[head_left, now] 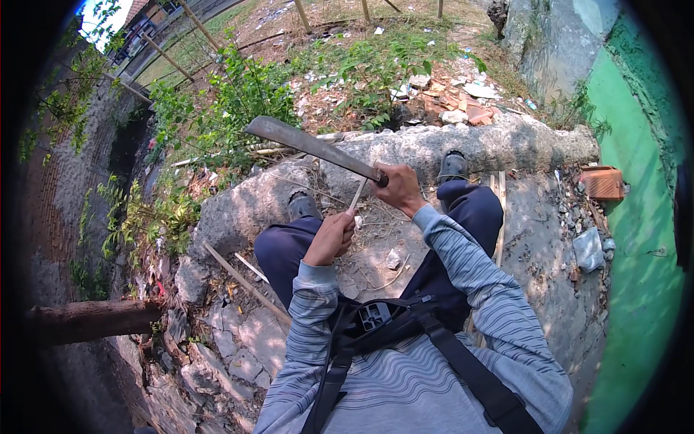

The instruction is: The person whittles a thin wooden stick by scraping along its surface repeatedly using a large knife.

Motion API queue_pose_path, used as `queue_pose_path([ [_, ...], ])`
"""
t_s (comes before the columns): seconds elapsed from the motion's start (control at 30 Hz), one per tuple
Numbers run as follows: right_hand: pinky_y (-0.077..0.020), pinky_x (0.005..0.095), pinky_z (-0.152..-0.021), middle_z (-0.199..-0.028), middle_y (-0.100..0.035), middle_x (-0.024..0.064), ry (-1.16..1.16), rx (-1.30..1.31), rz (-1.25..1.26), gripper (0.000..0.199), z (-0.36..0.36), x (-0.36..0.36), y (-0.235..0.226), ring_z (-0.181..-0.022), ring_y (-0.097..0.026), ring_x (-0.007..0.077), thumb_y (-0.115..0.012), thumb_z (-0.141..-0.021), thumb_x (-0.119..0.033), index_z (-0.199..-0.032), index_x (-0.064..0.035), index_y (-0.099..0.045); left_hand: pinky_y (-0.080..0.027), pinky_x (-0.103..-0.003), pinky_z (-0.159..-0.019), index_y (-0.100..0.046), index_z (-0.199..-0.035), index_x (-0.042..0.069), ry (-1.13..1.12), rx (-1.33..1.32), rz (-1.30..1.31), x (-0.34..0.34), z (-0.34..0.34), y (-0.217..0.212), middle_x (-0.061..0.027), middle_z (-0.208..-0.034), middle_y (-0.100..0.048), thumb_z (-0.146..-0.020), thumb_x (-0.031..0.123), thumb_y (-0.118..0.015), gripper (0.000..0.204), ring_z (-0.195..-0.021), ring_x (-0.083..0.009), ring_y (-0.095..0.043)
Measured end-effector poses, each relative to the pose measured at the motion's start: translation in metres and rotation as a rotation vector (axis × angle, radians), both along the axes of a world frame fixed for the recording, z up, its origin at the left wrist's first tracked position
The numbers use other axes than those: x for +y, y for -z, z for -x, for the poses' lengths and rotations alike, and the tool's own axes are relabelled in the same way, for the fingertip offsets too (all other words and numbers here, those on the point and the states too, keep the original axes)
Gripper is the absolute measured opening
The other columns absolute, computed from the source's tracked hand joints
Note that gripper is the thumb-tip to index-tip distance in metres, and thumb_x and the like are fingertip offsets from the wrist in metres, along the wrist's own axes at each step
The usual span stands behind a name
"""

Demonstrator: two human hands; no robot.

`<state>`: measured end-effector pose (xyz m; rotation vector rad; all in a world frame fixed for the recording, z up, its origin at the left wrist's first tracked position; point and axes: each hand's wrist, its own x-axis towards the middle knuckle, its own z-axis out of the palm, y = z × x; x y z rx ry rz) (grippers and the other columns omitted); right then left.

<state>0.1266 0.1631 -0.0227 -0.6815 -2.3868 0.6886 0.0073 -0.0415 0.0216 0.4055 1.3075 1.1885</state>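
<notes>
A machete with a long dark blade [311,145] is in my right hand [400,189], whose fingers wrap round its handle. The blade points away to the upper left, above the concrete edge. My left hand [331,237] is closed on a thin pale wooden stick [357,195], which rises from the fist toward the machete near its handle. The stick's upper end lies close to the blade; whether they touch I cannot tell. Both hands are between my knees, over the ground. The stick's lower end is hidden by my left hand.
A rough concrete ledge [499,148] runs in front of my shoes. Long wooden strips [246,281] lie to the left, and others [500,217] beside my right leg. An orange brick-like block [602,183] sits by the green wall [636,289]. A tree trunk [97,322] juts in at left.
</notes>
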Motion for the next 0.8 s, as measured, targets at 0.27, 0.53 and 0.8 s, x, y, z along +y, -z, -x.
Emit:
queue_pose_path([
  [0.27,-0.0574,0.046,-0.062,-0.066,-0.07,0.0105,-0.067,0.006,-0.009,0.023,-0.003,-0.006,-0.006,-0.062,-0.072,0.0321,-0.079,-0.079,-0.032,-0.094,-0.0154,-0.075,-0.014,-0.026,-0.039,-0.043,-0.081,0.018,0.006,-0.068,0.019,0.004,-0.001,-0.009,0.0096,-0.058,-0.028,-0.113,0.042,-0.048,0.04,-0.042,-0.0042,-0.019],
  [0.53,-0.0567,0.0463,-0.06,-0.064,-0.069,0.0095,-0.038,0.029,-0.024,0.024,0.0,-0.007,-0.004,-0.061,-0.071,0.0311,-0.081,-0.077,-0.034,-0.088,-0.015,-0.073,-0.014,-0.026,-0.038,-0.043,-0.081,0.019,-0.007,-0.051,0.029,0.006,0.0,-0.008,0.0096,-0.058,-0.028,-0.112,0.041,-0.05,0.039,-0.041,-0.0042,-0.019],
  [0.8,-0.0572,0.0472,-0.06,-0.065,-0.068,0.0099,-0.061,0.016,-0.027,0.022,0.0,-0.009,-0.002,-0.062,-0.071,0.0326,-0.081,-0.078,-0.034,-0.089,-0.0164,-0.073,-0.014,-0.026,-0.038,-0.046,-0.082,0.017,-0.05,-0.036,0.005,0.005,-0.006,-0.003,0.0109,-0.058,-0.029,-0.112,0.038,-0.049,0.038,-0.041,-0.0029,-0.022],
])
